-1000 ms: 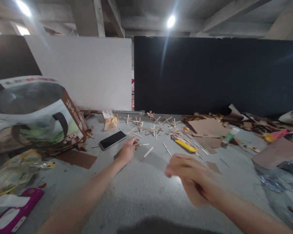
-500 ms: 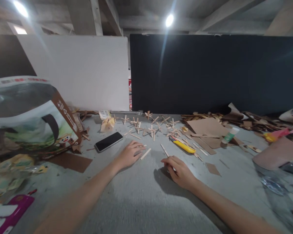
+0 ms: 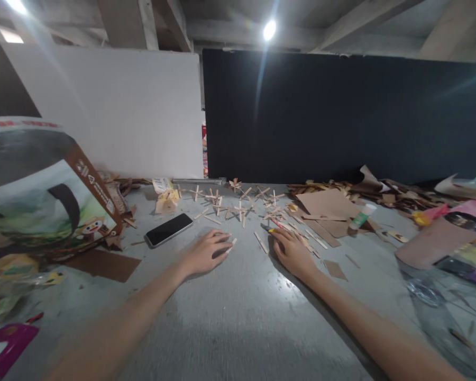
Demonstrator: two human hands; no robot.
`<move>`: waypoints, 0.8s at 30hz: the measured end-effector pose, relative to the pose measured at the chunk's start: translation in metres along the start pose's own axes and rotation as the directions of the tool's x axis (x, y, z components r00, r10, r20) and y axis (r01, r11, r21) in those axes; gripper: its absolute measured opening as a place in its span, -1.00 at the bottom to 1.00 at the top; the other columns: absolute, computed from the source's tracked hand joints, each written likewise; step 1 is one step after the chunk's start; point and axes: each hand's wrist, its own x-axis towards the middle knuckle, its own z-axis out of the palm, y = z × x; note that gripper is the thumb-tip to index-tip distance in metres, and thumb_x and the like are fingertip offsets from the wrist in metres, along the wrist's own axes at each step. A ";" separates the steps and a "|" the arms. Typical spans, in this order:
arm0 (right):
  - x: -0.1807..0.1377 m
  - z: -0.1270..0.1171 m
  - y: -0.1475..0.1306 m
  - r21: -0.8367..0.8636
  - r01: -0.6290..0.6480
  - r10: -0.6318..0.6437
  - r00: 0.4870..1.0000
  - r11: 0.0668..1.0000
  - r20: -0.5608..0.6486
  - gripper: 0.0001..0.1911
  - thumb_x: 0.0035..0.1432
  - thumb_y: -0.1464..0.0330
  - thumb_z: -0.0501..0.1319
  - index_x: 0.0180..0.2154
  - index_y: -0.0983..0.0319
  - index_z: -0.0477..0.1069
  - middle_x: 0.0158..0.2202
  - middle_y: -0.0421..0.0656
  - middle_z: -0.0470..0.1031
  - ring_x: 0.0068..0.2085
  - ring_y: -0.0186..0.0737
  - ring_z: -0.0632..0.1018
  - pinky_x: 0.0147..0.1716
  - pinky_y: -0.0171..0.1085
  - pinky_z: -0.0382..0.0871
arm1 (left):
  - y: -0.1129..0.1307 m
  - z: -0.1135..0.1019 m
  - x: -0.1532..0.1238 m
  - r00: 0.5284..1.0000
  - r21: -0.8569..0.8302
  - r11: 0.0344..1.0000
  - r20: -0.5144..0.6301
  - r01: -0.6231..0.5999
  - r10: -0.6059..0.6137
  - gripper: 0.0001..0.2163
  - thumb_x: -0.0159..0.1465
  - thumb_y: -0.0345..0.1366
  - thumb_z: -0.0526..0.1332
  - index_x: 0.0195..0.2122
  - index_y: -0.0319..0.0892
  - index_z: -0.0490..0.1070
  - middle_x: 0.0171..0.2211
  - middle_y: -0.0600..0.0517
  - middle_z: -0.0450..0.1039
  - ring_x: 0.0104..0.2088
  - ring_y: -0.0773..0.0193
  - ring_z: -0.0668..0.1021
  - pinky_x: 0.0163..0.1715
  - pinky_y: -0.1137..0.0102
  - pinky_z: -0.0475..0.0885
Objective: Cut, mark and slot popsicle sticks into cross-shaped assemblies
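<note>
My left hand (image 3: 204, 253) lies flat on the grey table (image 3: 238, 317), fingertips touching a loose wooden stick (image 3: 232, 243). My right hand (image 3: 291, 251) is laid over a yellow utility knife (image 3: 270, 230), fingers curled on it; only the knife's tip shows. Another loose stick (image 3: 261, 242) lies between the two hands. Beyond them, several small crosses made of sticks (image 3: 238, 203) are scattered. A black phone (image 3: 168, 229) lies face up to the left of my left hand.
A large printed bag (image 3: 43, 190) lies on its side at left, brown card (image 3: 103, 264) beside it. Cardboard sheets (image 3: 325, 203), a glue tube (image 3: 359, 217) and scraps sit behind my right hand. A brown box (image 3: 436, 241) and clear plastic (image 3: 432, 296) crowd the right. White and black panels (image 3: 341, 116) close the back.
My right hand came down from mid-air, touched the table near a stick, then moved forward onto the yellow knife. My left hand stayed near its stick, sliding slightly.
</note>
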 end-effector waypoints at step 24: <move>0.008 0.025 0.057 0.139 -0.468 0.486 0.803 0.873 -0.344 -0.64 0.11 0.07 0.27 -0.54 0.16 0.57 -0.29 0.15 0.52 -0.09 0.29 0.45 -0.07 0.24 0.31 | -0.007 0.006 -0.001 0.998 0.005 0.998 0.024 0.063 -0.063 -0.57 0.40 -0.09 0.24 0.27 0.04 0.47 0.35 -0.10 0.37 0.36 -0.13 0.30 0.34 -0.13 0.20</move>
